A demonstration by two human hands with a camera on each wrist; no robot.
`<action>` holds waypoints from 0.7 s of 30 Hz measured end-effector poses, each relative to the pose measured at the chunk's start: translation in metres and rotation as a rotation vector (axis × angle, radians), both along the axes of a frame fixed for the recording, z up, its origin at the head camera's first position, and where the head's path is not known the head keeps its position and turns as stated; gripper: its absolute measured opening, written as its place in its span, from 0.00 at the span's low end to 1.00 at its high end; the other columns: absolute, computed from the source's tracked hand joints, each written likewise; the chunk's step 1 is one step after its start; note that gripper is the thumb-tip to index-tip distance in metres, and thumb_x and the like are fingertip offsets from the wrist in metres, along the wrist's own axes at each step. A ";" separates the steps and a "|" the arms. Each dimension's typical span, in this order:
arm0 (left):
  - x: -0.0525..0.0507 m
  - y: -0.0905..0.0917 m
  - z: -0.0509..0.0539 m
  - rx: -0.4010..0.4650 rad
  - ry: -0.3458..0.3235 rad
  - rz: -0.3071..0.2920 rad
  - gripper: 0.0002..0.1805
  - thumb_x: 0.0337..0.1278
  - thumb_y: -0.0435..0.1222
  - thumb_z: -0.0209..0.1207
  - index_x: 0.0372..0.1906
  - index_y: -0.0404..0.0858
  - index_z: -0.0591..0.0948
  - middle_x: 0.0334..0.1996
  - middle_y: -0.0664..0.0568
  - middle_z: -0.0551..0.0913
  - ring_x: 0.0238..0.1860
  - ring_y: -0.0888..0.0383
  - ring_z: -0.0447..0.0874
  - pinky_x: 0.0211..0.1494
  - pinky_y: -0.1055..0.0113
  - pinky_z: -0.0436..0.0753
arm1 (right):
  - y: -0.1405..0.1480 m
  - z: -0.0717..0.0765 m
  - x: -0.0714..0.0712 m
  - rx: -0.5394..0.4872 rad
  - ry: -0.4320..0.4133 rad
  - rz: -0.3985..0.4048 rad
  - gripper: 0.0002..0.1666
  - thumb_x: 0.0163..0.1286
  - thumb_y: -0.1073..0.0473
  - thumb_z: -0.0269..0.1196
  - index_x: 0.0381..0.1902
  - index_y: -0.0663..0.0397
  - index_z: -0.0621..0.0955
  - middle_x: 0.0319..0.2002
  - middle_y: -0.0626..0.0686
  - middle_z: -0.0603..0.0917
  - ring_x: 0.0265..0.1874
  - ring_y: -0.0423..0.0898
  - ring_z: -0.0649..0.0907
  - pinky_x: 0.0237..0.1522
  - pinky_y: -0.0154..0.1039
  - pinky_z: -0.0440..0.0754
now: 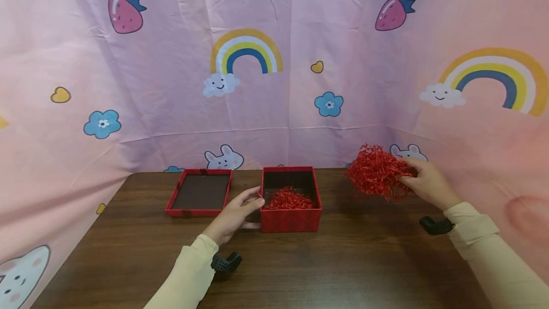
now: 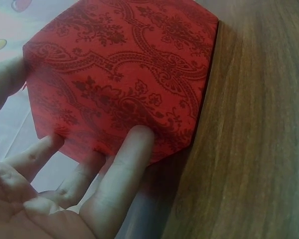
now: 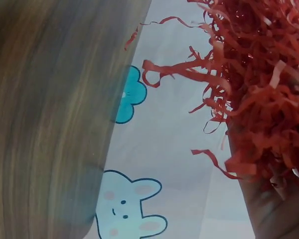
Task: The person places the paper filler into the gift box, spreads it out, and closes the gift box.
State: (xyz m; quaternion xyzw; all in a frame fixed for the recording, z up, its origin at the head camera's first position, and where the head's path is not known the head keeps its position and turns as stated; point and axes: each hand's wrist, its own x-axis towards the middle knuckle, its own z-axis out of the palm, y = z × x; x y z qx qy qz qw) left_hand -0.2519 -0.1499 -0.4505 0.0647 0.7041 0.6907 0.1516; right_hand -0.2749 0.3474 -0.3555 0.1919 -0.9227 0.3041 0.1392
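Observation:
A red patterned box stands uncovered on the table, with red shredded paper lying inside. My left hand holds its left side, the thumb over the rim and the fingers against the outer wall. In the left wrist view one fingertip presses the patterned side of the box. To the right of the box, my right hand grips a large loose bundle of red shredded paper above the table. The paper hides most of its fingers in the right wrist view.
The box's lid, red-rimmed with a dark inside, lies inner side up to the left. Brown wooden table runs underneath. A pink printed cloth hangs behind the table and along both sides.

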 end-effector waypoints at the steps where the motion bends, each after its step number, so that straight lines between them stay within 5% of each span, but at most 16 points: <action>1: 0.000 0.000 0.000 -0.003 0.000 0.003 0.39 0.70 0.48 0.64 0.80 0.46 0.63 0.74 0.37 0.67 0.74 0.37 0.67 0.54 0.44 0.87 | 0.000 0.001 0.001 -0.001 -0.002 0.008 0.25 0.71 0.69 0.66 0.64 0.71 0.77 0.52 0.71 0.85 0.29 0.29 0.78 0.24 0.32 0.76; 21: 0.000 -0.001 -0.001 -0.004 -0.002 0.000 0.39 0.71 0.48 0.63 0.80 0.46 0.62 0.75 0.37 0.66 0.74 0.38 0.66 0.54 0.44 0.87 | -0.029 0.030 -0.001 0.021 0.134 0.040 0.21 0.67 0.67 0.70 0.58 0.61 0.84 0.51 0.62 0.88 0.42 0.26 0.78 0.38 0.21 0.77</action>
